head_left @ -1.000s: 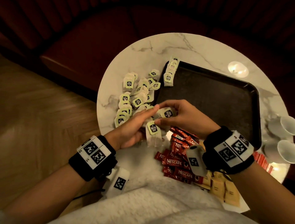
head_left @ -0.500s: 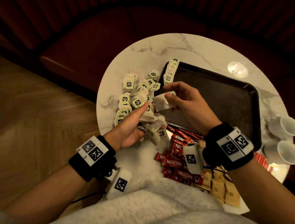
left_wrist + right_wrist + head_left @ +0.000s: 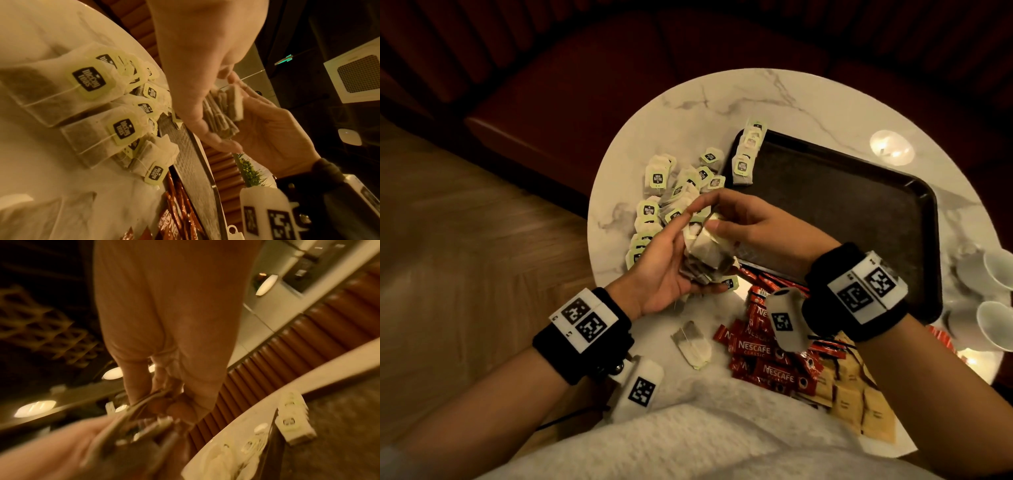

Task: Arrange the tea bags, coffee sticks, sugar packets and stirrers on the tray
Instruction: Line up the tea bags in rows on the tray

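Tea bags, a stack of pale paper sachets (image 3: 705, 255), held above the white marble table (image 3: 784, 102) beside the dark rectangular tray (image 3: 835, 205). Left hand (image 3: 664, 263) cups the stack, fingers loosely curled; right hand (image 3: 753, 226) pinches its top. Right-wrist view blurred; sachet count unreadable.

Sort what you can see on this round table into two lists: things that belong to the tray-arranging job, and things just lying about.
Part of the job:
- tray
- tea bags stacked in the left hand, steadied by the right hand
- loose tea bags
- coffee sticks
- brown sugar packets

Just lying about:
- white cups
- candle

Stirrers: none visible.
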